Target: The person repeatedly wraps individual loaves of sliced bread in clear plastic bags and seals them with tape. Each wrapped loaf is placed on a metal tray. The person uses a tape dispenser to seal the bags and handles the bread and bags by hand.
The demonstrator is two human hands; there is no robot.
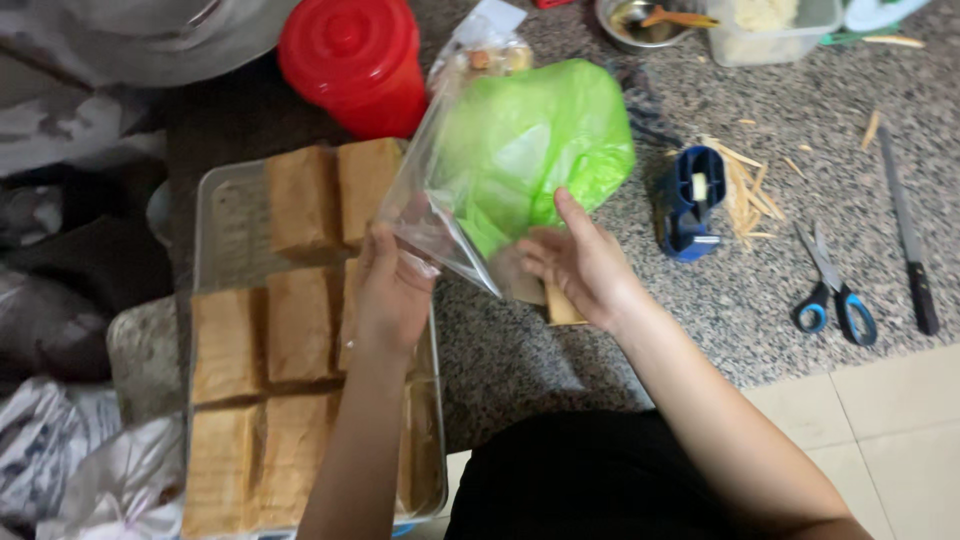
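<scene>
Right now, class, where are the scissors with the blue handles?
In the head view the scissors lie on the speckled counter at the right, between the blue tape dispenser and the knife.
</scene>
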